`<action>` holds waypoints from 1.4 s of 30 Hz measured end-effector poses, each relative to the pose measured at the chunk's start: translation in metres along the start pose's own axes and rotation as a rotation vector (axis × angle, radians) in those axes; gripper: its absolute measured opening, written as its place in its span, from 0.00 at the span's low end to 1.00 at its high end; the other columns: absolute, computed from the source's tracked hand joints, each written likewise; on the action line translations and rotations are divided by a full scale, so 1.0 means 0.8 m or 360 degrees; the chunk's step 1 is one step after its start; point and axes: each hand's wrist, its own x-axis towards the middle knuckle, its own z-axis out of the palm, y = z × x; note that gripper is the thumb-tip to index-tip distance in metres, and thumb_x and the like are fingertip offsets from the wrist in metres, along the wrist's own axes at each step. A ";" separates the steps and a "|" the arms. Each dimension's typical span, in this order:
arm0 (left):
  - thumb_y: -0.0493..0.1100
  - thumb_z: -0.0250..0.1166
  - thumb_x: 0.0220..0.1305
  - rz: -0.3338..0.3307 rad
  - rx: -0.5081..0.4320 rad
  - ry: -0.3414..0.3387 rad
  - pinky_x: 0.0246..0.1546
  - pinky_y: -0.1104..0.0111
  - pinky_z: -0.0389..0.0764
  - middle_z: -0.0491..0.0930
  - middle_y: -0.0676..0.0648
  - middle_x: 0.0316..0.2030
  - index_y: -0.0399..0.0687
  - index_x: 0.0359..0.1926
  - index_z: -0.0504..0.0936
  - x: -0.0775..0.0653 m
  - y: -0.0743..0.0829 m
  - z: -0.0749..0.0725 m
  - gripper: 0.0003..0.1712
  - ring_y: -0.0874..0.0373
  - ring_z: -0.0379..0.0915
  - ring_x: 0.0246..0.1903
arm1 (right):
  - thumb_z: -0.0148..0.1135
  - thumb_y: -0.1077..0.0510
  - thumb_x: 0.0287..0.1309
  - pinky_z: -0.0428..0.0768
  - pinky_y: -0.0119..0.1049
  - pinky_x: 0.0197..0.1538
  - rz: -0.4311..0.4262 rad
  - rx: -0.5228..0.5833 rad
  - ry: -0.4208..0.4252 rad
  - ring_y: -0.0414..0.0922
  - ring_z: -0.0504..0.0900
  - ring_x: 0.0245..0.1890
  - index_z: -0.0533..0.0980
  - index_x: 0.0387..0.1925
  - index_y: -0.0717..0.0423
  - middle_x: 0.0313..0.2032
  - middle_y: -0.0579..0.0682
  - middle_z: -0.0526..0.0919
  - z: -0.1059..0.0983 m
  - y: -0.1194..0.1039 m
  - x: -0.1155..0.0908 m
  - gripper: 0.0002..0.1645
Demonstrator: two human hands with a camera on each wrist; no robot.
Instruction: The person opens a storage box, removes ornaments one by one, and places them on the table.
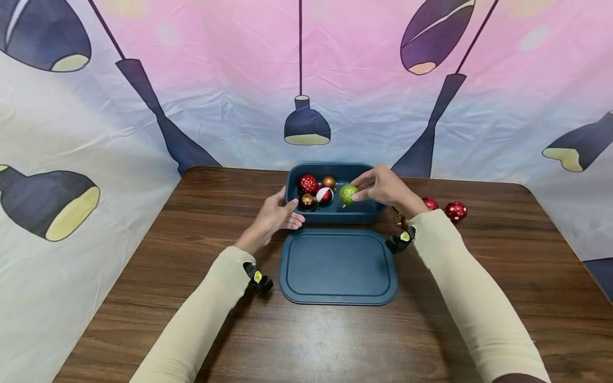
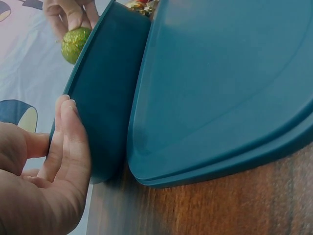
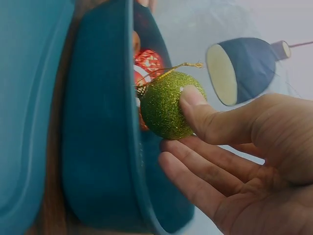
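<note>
A glittery green Christmas bauble (image 1: 348,194) with a gold loop is pinched between the thumb and fingers of my right hand (image 1: 384,186), over the right half of a dark blue box (image 1: 345,217). In the right wrist view the bauble (image 3: 168,106) appears just past the box's rim. At the box's left end, my left hand (image 1: 276,215) grips the wall, thumb at the rim and fingers along the outside, as the left wrist view shows of the hand (image 2: 54,161). Inside lie a red bauble (image 1: 308,183), a red-and-white bauble (image 1: 324,196) and two copper-brown baubles (image 1: 308,202).
The matching blue lid (image 1: 338,266) lies flat in front of the box. Red baubles with white dots (image 1: 455,211) rest on the wooden table (image 1: 498,255) beyond my right forearm, with something gold (image 1: 399,218) near the wrist. A printed cloth (image 1: 249,80) hangs behind.
</note>
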 end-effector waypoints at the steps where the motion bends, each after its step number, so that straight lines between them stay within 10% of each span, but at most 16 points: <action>1: 0.46 0.53 0.80 -0.0002 0.0007 0.0006 0.31 0.68 0.87 0.86 0.42 0.27 0.60 0.82 0.41 0.000 0.000 0.000 0.40 0.54 0.85 0.24 | 0.72 0.62 0.61 0.81 0.55 0.57 0.0006 0.0009 0.0005 0.57 0.80 0.56 0.81 0.58 0.63 0.54 0.62 0.83 -0.003 0.001 -0.002 0.23; 27: 0.46 0.53 0.80 0.0016 0.0015 0.0000 0.31 0.68 0.87 0.86 0.42 0.26 0.59 0.82 0.42 -0.001 -0.002 -0.001 0.40 0.54 0.85 0.25 | 0.72 0.53 0.63 0.81 0.54 0.52 0.0203 -0.0072 0.0164 0.58 0.81 0.53 0.78 0.61 0.61 0.57 0.64 0.81 -0.080 0.042 -0.084 0.29; 33: 0.45 0.52 0.80 0.0013 0.0012 -0.0008 0.31 0.68 0.87 0.86 0.43 0.26 0.60 0.82 0.41 -0.001 0.000 0.000 0.40 0.54 0.85 0.24 | 0.72 0.52 0.63 0.80 0.43 0.37 0.0227 -0.0180 0.0161 0.53 0.82 0.34 0.79 0.61 0.63 0.61 0.67 0.77 -0.092 0.059 -0.099 0.29; 42: 0.46 0.52 0.80 0.0017 0.0011 -0.0007 0.31 0.68 0.87 0.86 0.42 0.26 0.59 0.82 0.43 0.000 0.000 0.000 0.39 0.54 0.85 0.25 | 0.73 0.47 0.61 0.78 0.55 0.53 0.0305 -0.0170 0.0119 0.64 0.74 0.59 0.77 0.62 0.64 0.63 0.70 0.72 -0.104 0.084 -0.119 0.35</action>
